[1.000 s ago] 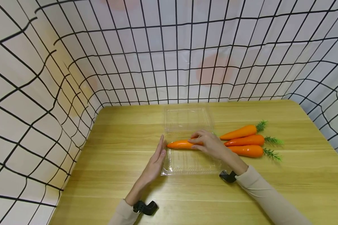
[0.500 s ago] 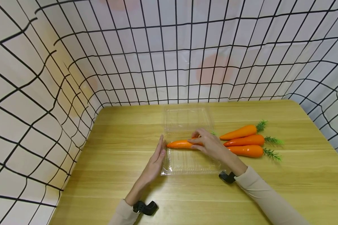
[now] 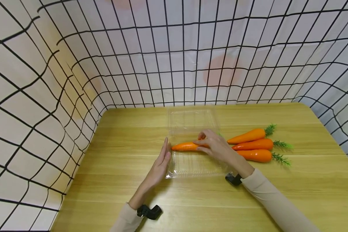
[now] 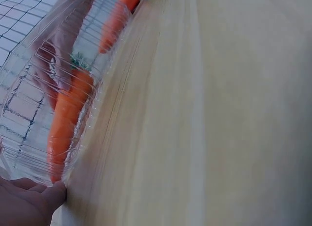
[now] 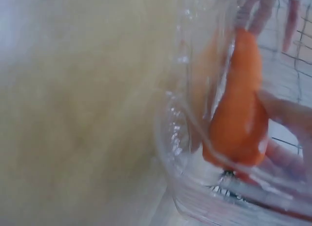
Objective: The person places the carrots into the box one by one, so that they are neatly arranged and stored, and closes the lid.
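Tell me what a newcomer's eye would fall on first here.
Probably the three bright carrots side by side at right on the table, then another carrot held by the right hand inside the clear open container. The bold black grid on the white backdrop behind also stands out.

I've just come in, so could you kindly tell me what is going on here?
A person's right hand holds a smooth, tapering orange carrot inside a clear, rectangular plastic container, its lid open. Their straight-fingered left hand is at the container's left end. Three more orange carrots lie to the right on the wooden table.
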`<state>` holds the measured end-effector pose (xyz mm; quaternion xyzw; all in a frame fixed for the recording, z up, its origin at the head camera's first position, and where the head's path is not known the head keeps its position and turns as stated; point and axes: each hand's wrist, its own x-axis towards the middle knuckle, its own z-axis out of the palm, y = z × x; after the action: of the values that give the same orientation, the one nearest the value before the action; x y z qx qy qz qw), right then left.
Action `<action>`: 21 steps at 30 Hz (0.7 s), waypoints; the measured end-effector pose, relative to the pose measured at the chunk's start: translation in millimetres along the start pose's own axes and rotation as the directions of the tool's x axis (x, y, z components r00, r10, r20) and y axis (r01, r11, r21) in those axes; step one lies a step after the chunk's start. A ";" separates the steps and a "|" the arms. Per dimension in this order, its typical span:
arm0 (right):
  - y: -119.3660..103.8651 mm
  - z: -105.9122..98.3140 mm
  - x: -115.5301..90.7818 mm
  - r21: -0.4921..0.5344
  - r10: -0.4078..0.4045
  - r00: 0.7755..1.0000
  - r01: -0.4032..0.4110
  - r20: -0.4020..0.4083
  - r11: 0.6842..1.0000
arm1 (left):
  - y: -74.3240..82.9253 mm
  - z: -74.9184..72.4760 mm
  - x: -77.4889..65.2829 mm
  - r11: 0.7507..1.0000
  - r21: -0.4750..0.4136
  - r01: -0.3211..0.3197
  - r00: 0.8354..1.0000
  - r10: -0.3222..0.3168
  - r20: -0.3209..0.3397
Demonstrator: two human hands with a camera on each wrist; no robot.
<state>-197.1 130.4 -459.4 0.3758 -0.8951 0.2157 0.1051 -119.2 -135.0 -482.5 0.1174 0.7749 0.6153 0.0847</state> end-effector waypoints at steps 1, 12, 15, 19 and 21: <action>0.4 -0.4 0.6 0.003 0.002 1.000 -0.002 0.005 1.000 | -0.4 -0.3 0.9 1.000 0.001 0.001 1.000 -0.001 -0.001; 0.9 -3.3 3.6 0.038 0.025 0.999 -0.027 0.048 0.999 | -1.2 -3.9 5.7 1.000 0.018 0.000 1.000 -0.001 0.004; 0.4 -6.4 1.9 0.045 -0.002 1.000 0.000 0.028 0.999 | -0.7 -3.9 6.8 1.000 0.016 -0.004 1.000 0.003 0.007; 1.4 -15.4 -5.4 0.046 -0.061 0.996 0.064 -0.058 0.997 | -0.3 -3.6 7.0 1.000 0.011 -0.002 1.000 0.001 0.009; 3.2 -23.1 -12.4 0.045 -0.076 0.991 0.081 -0.106 0.996 | -0.4 -3.3 6.7 1.000 0.009 -0.003 1.000 0.003 0.009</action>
<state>-190.2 150.9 -444.3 0.4016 -0.8674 0.2524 0.1508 -126.5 -136.3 -482.1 0.1217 0.7771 0.6114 0.0867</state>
